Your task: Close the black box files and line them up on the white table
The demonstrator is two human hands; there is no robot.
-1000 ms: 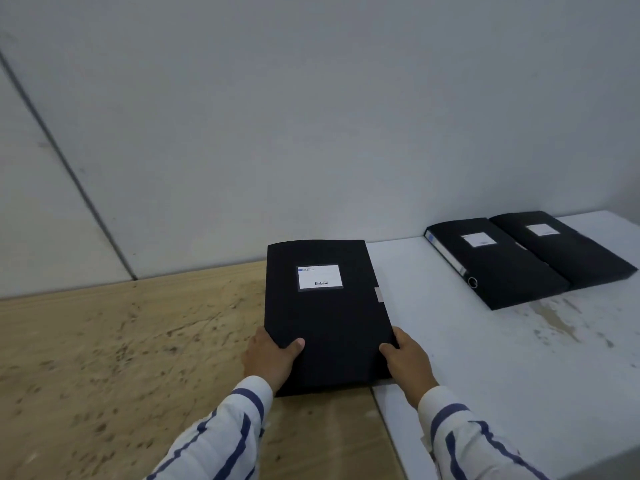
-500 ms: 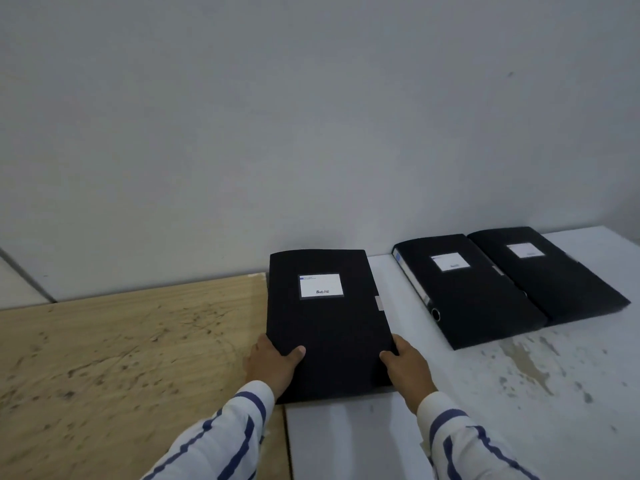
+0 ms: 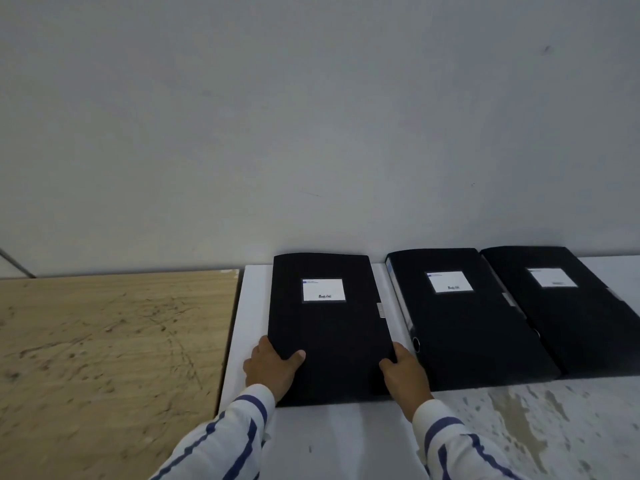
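A white tabletop (image 3: 363, 441) with worn, stained spots sits by a plain grey wall, next to a wooden tabletop (image 3: 104, 341). Near us, the left hand (image 3: 272, 367) and right hand (image 3: 405, 375) hold the near corners of a closed black box file (image 3: 327, 327), lying flat. Just beside it lie a second box file (image 3: 460, 320) and a third box file (image 3: 568, 306), side by side.
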